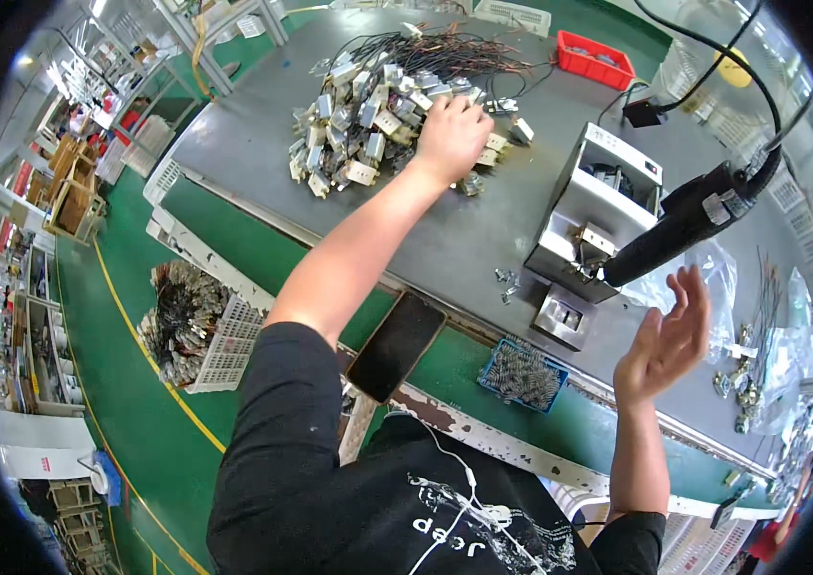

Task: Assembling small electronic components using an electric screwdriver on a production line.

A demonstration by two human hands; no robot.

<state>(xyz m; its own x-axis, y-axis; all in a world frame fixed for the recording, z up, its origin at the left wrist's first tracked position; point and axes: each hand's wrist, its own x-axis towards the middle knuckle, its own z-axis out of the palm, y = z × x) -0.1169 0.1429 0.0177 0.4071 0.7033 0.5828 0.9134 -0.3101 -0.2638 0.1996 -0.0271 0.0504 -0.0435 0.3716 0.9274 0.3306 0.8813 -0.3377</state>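
My left hand (454, 142) reaches onto a heap of small silver and white box-shaped parts with wires (368, 129). Its fingers curl down among the parts at the heap's right side; whatever lies under them is hidden. Dark wires (435, 53) with copper-coloured ends fan out behind the heap. My right hand (665, 340) is raised, empty, with thumb and fingers apart. Closest to it is a black powered screwdriver (679, 225), slanting down to a metal fixture (574, 240). In front of that stands a small metal block (562, 316) with a slot in its top.
A red tray (595, 59) stands at the table's back. Below the near edge are a blue basket of small metal pieces (523, 376) and a dark phone (397, 345). Clear plastic bags (713, 287) lie at right. A white crate (226, 347) with wired parts stands lower left.
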